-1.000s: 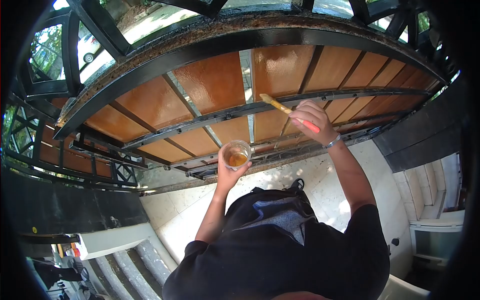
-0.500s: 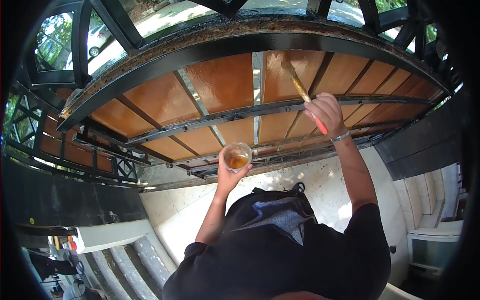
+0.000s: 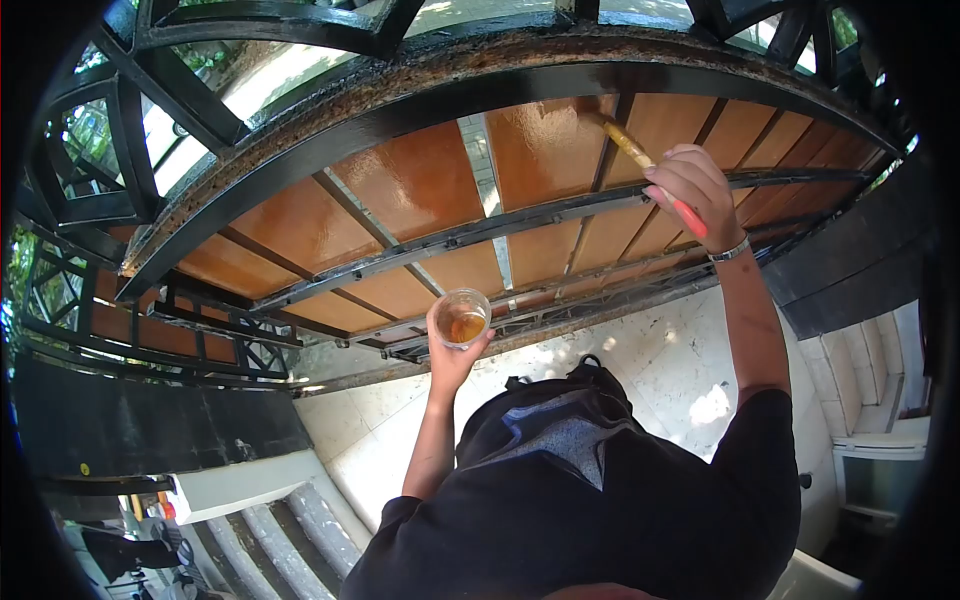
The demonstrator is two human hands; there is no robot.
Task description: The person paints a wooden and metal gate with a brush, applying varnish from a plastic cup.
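Two hands: both are raised toward a gate of orange-brown panels in a black frame.
Brush: the paintbrush (image 3: 640, 155) slants up and left from the right hand; its bristle end lies against the glossy wooden panel (image 3: 540, 140) near the top, just under the curved black top rail (image 3: 400, 105). The handle's red end sticks out below the fist.
Right hand: the right hand (image 3: 695, 190) is closed tight around the brush handle, fingers wrapped over it, arm stretched up. A bracelet (image 3: 732, 250) sits at the wrist.
Cup: the clear plastic cup (image 3: 463, 318) is held lower and to the left of the brush, well apart from it, upright, with amber liquid in the bottom.
Left hand: the left hand (image 3: 450, 355) cups the cup from beneath, fingers curled up its side, so the grip is closed on it.
In the way: a black horizontal crossbar (image 3: 470, 235) runs across the panels between cup and brush tip; a narrow gap (image 3: 485, 185) between two panels shows light from outside.
Around: more wet-looking panels (image 3: 410, 185) spread left and right, split by dark slats. Below lies a pale stone floor (image 3: 660, 370).
Person: a black shirt (image 3: 600, 520) fills the lower view.
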